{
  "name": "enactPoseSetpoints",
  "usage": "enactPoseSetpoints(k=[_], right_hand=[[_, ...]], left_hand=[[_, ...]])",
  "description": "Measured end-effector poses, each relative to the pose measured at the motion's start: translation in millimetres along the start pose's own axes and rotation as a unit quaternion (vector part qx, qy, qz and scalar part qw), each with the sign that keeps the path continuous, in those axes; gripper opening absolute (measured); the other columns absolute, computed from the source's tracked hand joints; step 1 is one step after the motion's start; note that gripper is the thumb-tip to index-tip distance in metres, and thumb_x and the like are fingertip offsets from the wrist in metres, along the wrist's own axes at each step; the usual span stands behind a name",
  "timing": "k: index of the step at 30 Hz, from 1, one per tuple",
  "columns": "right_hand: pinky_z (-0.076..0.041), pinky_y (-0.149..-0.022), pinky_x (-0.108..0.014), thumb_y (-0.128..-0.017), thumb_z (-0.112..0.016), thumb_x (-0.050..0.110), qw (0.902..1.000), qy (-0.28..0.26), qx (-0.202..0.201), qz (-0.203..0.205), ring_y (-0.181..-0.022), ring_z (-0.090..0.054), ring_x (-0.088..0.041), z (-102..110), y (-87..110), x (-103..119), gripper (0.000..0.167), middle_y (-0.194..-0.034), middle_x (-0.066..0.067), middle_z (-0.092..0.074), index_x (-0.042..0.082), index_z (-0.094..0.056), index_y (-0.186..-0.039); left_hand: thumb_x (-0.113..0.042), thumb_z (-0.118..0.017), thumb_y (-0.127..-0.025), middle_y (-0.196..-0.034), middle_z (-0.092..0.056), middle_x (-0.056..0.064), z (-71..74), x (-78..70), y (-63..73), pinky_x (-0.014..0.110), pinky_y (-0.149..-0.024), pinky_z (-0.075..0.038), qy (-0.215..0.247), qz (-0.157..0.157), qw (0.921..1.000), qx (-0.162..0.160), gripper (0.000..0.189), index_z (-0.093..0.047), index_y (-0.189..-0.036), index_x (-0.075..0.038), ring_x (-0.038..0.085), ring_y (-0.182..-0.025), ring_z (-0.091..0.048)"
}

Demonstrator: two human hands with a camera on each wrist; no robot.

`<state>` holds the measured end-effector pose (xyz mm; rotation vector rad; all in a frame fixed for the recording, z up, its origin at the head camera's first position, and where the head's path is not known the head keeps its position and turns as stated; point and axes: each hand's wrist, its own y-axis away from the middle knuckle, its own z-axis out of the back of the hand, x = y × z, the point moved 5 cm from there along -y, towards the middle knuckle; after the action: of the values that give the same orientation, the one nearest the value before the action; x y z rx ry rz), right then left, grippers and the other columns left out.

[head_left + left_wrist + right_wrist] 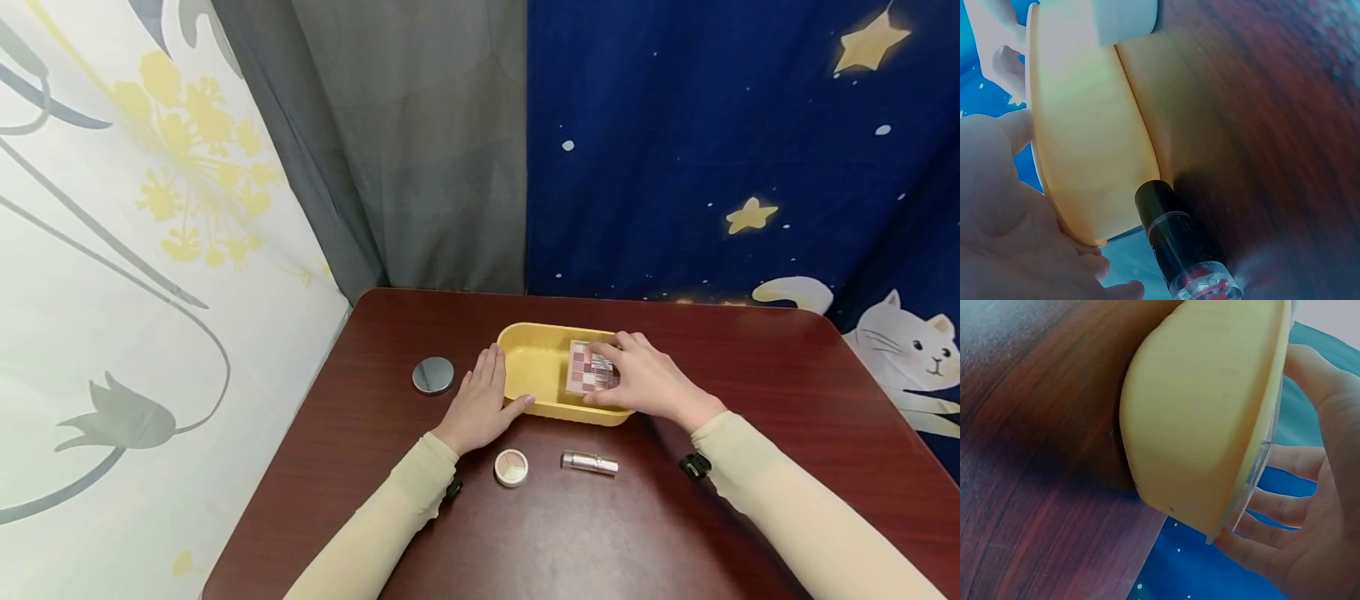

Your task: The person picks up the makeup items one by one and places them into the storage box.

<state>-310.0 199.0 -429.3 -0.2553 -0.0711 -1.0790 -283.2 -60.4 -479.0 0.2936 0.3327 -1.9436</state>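
A yellow oblong basket [538, 367] stands on the table. My right hand [652, 377] spans an eyeshadow palette [581, 371] at the basket's right end, thumb on the near side and fingers on the far side. The palette shows rows of pink and mauve squares; its right part is under the hand. In the right wrist view, the palette's clear edge [1252, 481] shows along the basket's rim. My left hand [480, 404] lies with straight fingers against the basket's left end, thumb at the near rim. Near that end, the left wrist view shows a black tube with a clear end [1179, 240].
A round dark mirror-like disc [432, 375] lies left of the basket. In front are a round three-shade makeup pot [512, 468] and a silver lipstick tube [589, 463]. Curtains [450, 150] hang behind the reddish-brown table [750, 400], and a patterned white cloth [187, 333] hangs along the left.
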Motion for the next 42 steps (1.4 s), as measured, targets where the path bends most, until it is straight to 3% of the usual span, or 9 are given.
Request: enactPoseSetpoints(k=[11, 27, 42], right_hand=[[-0.051, -0.083, -0.054, -0.068, -0.081, 0.068, 0.9998, 0.006, -0.007, 0.017, -0.112, -0.050, -0.033, -10, -0.5, 0, 0.089, -0.131, -0.016, -0.055, 0.017, -0.062, -0.138], [-0.052, -0.078, -0.054, -0.070, -0.082, 0.064, 0.9991, 0.020, -0.007, 0.036, -0.110, -0.051, -0.034, -14, -3.3, 2, 0.085, -0.128, -0.017, -0.056, 0.014, -0.064, -0.137], [-0.053, -0.079, -0.054, -0.071, -0.083, 0.061, 0.9988, 0.032, 0.011, 0.036, -0.113, -0.050, -0.034, -22, -8.8, 1, 0.085, -0.129, -0.016, -0.055, 0.014, -0.062, -0.139]], left_hand=[[-0.070, -0.038, -0.099, -0.168, -0.001, 0.014, 0.9, 0.1, 1.2, 0.053, -0.118, -0.019, 0.009, 0.005, 0.9999, 0.008, 0.098, -0.005, -0.160, -0.001, 0.027, -0.154, -0.001], [-0.070, -0.038, -0.099, -0.168, -0.002, 0.015, 2.8, -1.0, 1.8, 0.053, -0.118, -0.020, 0.007, 0.006, 0.9999, 0.008, 0.098, -0.005, -0.160, -0.001, 0.029, -0.154, -0.004], [-0.069, -0.038, -0.099, -0.168, -0.003, 0.016, 2.8, -0.6, 1.8, 0.053, -0.118, -0.020, 0.011, 0.005, 0.9999, 0.006, 0.098, -0.005, -0.161, -0.001, 0.028, -0.154, -0.003]])
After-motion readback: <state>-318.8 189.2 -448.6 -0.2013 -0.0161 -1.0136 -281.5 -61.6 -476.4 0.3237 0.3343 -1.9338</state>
